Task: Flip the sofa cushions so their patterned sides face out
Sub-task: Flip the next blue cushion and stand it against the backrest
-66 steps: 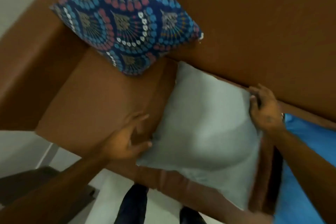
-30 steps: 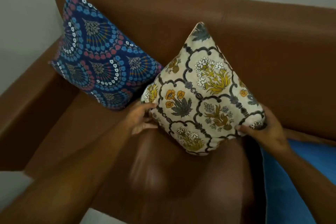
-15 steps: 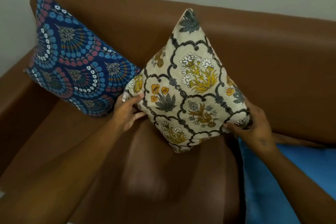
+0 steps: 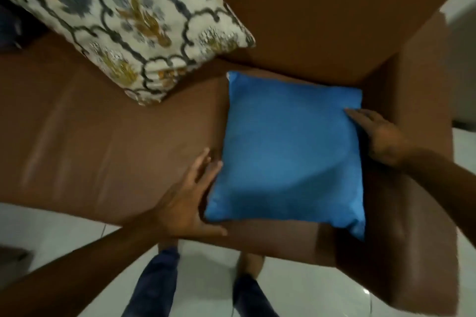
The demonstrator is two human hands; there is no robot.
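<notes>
Cushions occupy the brown sofa (image 4: 108, 141) in the head view, the only view given; a plain blue cushion (image 4: 286, 157) lies flat on the seat at its right end, tucked into the corner where the backrest meets the right armrest, its near edge close to the seat's front edge. Only a solid blue face shows, so its patterned side, if it has one, presumably faces down, which would explain why the hands are closing on it. The floral cushion (image 4: 123, 15) leans against the backrest towards the middle of the sofa, pattern outward, one corner resting on the seat; it looks already done.

The left hand (image 4: 188, 201) comes in low from the front edge of the seat, fingers spread wide and flat along the blue cushion's left edge, thumb near its front-left corner; it touches or nearly touches the fabric but grips nothing. The right hand (image 4: 378, 136) reaches between the cushion and the armrest, fingers extended and open, tips on the right edge near the back corner; it holds nothing yet. Both arms are stretched forward, bracketing the cushion for a two-sided lift and turn.
</notes>
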